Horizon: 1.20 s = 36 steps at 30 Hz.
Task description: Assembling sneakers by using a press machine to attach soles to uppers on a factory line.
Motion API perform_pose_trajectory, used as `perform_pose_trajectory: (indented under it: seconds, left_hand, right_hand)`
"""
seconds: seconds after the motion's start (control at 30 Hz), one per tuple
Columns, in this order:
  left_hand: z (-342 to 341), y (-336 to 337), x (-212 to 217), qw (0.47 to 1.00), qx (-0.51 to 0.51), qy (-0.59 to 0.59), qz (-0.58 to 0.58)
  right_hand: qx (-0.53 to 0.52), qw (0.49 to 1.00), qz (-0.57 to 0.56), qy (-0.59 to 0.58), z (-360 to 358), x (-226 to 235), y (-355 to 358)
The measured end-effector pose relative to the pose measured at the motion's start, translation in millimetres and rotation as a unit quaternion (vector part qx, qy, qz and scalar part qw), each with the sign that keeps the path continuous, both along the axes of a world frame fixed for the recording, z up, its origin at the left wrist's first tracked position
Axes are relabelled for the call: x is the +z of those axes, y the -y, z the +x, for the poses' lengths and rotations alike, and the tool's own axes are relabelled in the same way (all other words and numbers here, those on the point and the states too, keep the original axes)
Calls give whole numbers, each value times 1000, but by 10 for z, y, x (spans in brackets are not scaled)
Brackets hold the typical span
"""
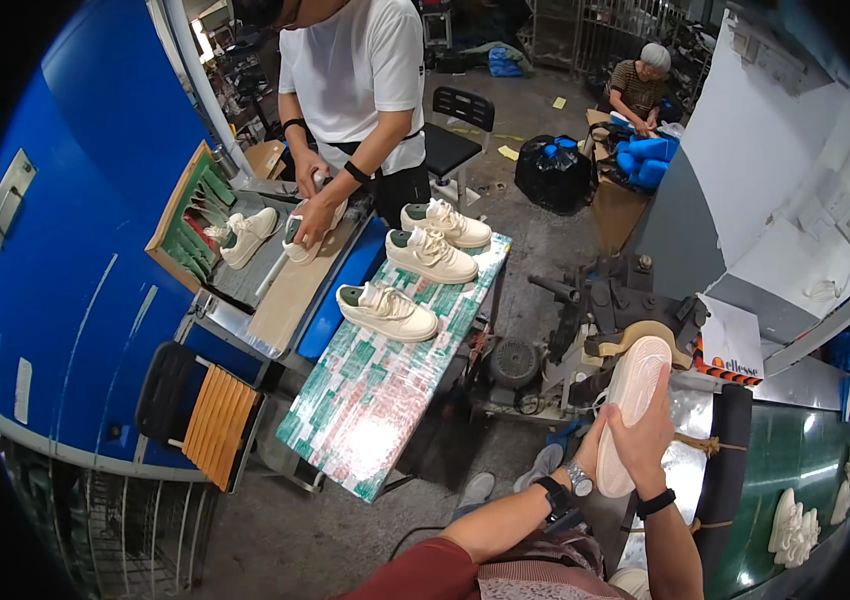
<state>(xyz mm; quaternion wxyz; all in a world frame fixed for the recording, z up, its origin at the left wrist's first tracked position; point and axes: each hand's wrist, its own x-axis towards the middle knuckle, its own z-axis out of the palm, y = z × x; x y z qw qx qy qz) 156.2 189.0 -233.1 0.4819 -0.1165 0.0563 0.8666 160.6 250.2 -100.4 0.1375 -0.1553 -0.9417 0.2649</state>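
Note:
A cream sneaker [635,385] is held up in front of me, its pale sole turned toward the camera and its toe pointing away. My right hand [649,432] is wrapped round its right side, with the thumb across the sole. My left hand [588,452] grips the near left side; its fingers are mostly hidden by the shoe. A bit of lace shows at the left edge. Just beyond the toe is a dark machine [635,300] with a curved tan part [609,348]; whether the shoe touches it I cannot tell.
Three cream sneakers [390,312] stand on a green-patterned table [345,425] at left. A co-worker [350,60] handles another shoe at a conveyor [285,310]. On the right, a green belt [775,440] carries several shoes. A slatted chair [220,425], black bag [552,175] and seated person [638,90] are around.

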Motion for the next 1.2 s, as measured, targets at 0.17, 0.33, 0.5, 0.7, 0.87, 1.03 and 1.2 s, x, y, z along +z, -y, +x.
perform_pose_trajectory:
  seconds: [0.17, 0.33, 0.5, 0.7, 0.87, 1.03, 1.2]
  left_hand:
    - [78, -12, 47, 999, 27, -18, -7]
    - [134, 14, -98, 997, 43, -39, -49]
    - [298, 527, 18, 972, -80, -94, -200]
    - [-139, 1832, 2, 923, -183, -201, -274]
    - [-148, 1645, 249, 894, -366, -161, -199]
    - [-57, 2903, -64, 743, -456, -303, -384]
    - [703, 1218, 396, 555, -551, -456, -424]
  right_hand:
    - [-6, 999, -9, -46, 81, -30, 15]
    - [-3, 988, 65, -138, 183, -122, 15]
    - [19, 990, 14, -137, 777, -262, 21]
    - [-124, 710, -692, -41, 419, -355, -108]
    - [-48, 605, -791, -80, -219, -686, 108]
    - [69, 634, -757, -142, 127, -461, 67]
    - [51, 831, -434, -345, 1782, -183, -393]
